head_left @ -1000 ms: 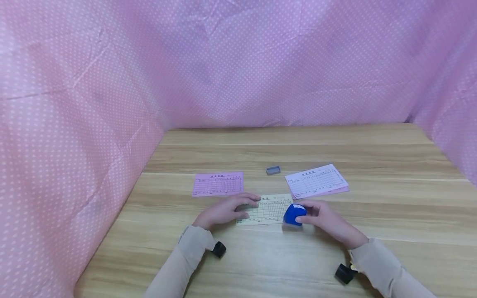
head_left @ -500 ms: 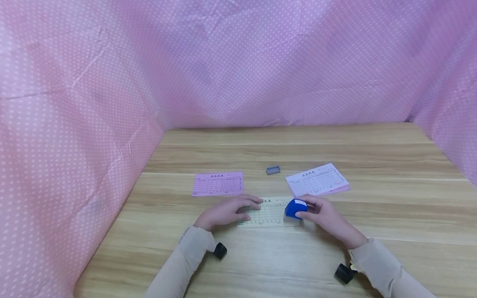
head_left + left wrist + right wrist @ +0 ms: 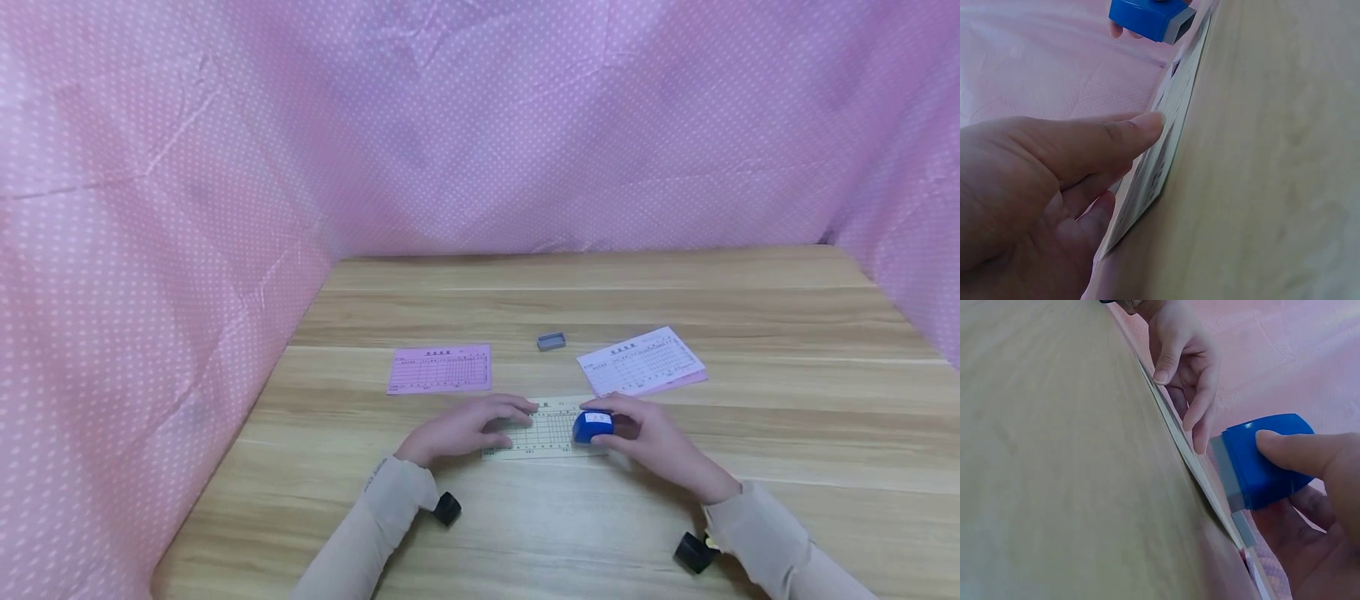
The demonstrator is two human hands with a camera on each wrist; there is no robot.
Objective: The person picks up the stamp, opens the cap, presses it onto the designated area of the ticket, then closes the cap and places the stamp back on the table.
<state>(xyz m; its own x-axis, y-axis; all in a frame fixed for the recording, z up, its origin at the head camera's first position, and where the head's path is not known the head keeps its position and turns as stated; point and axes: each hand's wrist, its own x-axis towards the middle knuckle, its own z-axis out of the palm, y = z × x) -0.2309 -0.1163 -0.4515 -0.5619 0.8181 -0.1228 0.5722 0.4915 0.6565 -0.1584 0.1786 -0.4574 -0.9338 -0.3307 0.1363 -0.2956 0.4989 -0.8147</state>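
My right hand [image 3: 652, 433] pinches a blue stamp [image 3: 593, 427] between thumb and fingers, over the right end of a pale yellow printed form [image 3: 551, 432]. In the right wrist view the stamp's grey base [image 3: 1227, 478] faces the paper; a narrow gap seems to separate them. On the form's left part rests my left hand [image 3: 471, 427], its fingers loosely extended and its thumb [image 3: 1147, 122] by the paper's surface. That hand covers the form's left side, and the stamp hides part of its right end.
A pink printed form [image 3: 439, 369] lies at the back left of the wooden table [image 3: 570, 533]. A small grey stamp cap [image 3: 551, 341] sits behind the yellow form. To the right, a white form [image 3: 637, 360] overlaps a pink sheet. Pink dotted cloth [image 3: 480, 125] surrounds the table.
The stamp has turned more upright and shifted from the yellow form's right edge to over its right end. The form has slid slightly toward me and to the right.
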